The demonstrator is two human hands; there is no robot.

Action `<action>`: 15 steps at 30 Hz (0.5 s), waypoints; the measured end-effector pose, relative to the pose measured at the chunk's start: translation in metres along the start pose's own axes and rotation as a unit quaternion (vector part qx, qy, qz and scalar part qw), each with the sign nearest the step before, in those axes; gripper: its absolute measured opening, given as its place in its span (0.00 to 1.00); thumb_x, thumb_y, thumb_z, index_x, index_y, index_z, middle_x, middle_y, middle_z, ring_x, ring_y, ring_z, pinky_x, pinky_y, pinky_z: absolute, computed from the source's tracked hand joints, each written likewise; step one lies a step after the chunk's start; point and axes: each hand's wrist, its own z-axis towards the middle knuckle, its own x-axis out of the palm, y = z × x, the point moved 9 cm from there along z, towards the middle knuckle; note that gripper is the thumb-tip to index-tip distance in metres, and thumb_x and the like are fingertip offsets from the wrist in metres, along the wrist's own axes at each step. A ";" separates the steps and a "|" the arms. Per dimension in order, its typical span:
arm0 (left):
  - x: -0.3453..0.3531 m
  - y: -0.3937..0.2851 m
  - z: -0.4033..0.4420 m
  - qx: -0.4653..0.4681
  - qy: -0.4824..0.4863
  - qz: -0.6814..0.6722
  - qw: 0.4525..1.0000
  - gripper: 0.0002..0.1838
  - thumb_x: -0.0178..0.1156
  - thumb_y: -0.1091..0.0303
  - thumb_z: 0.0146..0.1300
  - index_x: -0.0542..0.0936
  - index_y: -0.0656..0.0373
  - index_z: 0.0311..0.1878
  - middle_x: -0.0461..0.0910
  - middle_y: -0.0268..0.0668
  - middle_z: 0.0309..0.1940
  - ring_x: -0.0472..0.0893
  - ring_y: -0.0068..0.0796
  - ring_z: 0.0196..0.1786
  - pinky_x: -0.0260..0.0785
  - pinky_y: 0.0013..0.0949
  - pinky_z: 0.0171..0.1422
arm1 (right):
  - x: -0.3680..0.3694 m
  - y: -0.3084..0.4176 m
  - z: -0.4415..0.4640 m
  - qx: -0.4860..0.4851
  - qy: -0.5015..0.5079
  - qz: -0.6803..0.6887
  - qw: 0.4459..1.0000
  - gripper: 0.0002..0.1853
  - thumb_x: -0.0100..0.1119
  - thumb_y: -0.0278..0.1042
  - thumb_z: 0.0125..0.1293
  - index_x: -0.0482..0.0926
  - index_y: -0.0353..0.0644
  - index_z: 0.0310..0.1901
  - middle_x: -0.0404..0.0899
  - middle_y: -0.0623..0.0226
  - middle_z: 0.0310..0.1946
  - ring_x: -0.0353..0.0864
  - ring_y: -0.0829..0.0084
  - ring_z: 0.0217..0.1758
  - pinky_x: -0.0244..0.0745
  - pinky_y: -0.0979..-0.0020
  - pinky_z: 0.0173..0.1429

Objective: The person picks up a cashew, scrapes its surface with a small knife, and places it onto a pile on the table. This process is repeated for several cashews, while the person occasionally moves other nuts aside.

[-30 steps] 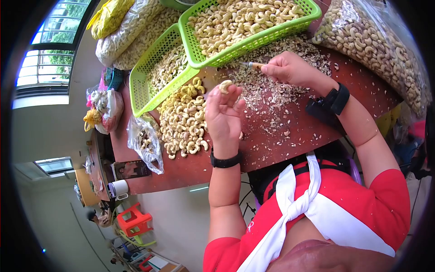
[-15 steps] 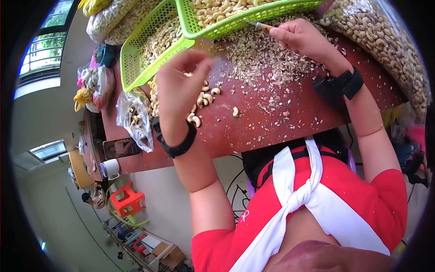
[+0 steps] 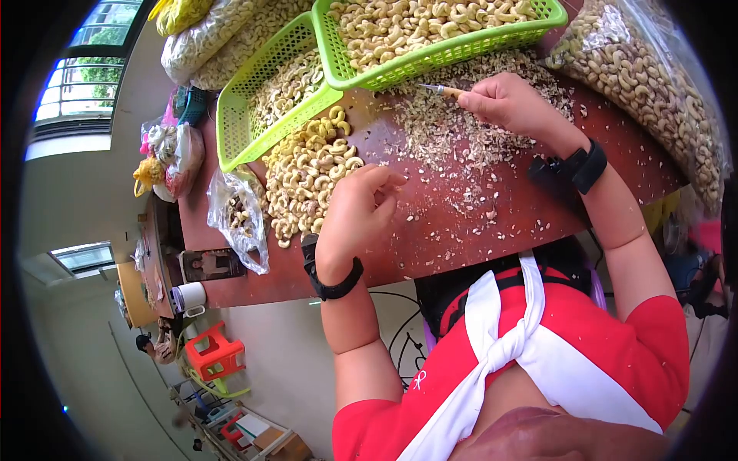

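My left hand (image 3: 357, 211) hovers over the red table (image 3: 346, 269), beside the right edge of a loose pile of cashews (image 3: 304, 180). Its fingers curl together, and whatever lies between them is hidden. In my right hand (image 3: 500, 100) is a small knife (image 3: 443, 91) with a wooden handle, its blade pointing left over scattered skin flakes (image 3: 461, 146). A green basket (image 3: 430, 65) full of cashews stands just beyond the knife. Left of it, a second green basket (image 3: 238, 115) holds more cashews.
A large clear bag of cashews (image 3: 638, 84) rests at the upper right. On the left are a plastic bag (image 3: 242, 219), a phone (image 3: 211, 264) and a white mug (image 3: 189, 296). A red stool (image 3: 215, 351) and a person (image 3: 164, 346) are farther off.
The cashew seen in my left hand's fingertips a second ago no longer shows. That hand swung left over the pile, then back right. My right hand still holds the knife.
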 end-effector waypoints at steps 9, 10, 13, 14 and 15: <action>-0.140 -0.079 -0.032 0.207 -0.502 0.202 0.815 0.08 0.58 0.78 0.44 0.76 0.63 0.32 0.73 0.38 0.27 0.75 0.28 0.27 0.66 0.25 0.28 | -0.012 0.008 -0.002 -0.037 -0.047 0.000 0.998 0.20 0.48 0.46 0.59 0.67 0.42 0.15 0.59 0.80 0.09 0.54 0.89 0.12 0.49 0.83 0.15; -0.151 -0.065 -0.021 0.159 -0.495 0.183 0.834 0.09 0.59 0.77 0.45 0.76 0.63 0.33 0.74 0.39 0.28 0.75 0.27 0.28 0.66 0.25 0.28 | -0.012 0.011 -0.004 -0.030 -0.038 0.006 0.999 0.20 0.48 0.46 0.58 0.67 0.42 0.15 0.60 0.79 0.09 0.56 0.89 0.12 0.51 0.83 0.16; -0.136 -0.018 -0.003 0.062 -0.365 0.121 0.921 0.09 0.60 0.75 0.45 0.76 0.64 0.33 0.74 0.38 0.28 0.76 0.24 0.27 0.64 0.21 0.26 | -0.021 0.007 -0.001 -0.042 -0.075 -0.001 0.996 0.22 0.50 0.48 0.57 0.67 0.40 0.14 0.57 0.79 0.09 0.53 0.87 0.13 0.49 0.78 0.16; -0.116 -0.001 0.001 0.026 -0.304 0.063 0.950 0.09 0.60 0.76 0.44 0.76 0.65 0.32 0.75 0.38 0.28 0.75 0.23 0.25 0.64 0.21 0.26 | -0.022 0.009 -0.001 -0.047 -0.074 -0.015 0.996 0.22 0.50 0.48 0.57 0.67 0.40 0.14 0.57 0.79 0.09 0.53 0.86 0.13 0.49 0.78 0.16; -0.090 0.007 0.005 -0.015 -0.214 0.033 0.976 0.09 0.60 0.76 0.44 0.76 0.64 0.31 0.75 0.38 0.28 0.75 0.23 0.25 0.64 0.23 0.28 | -0.021 0.008 -0.001 -0.049 -0.071 -0.029 0.996 0.21 0.50 0.48 0.57 0.67 0.40 0.14 0.57 0.79 0.09 0.53 0.86 0.13 0.49 0.78 0.16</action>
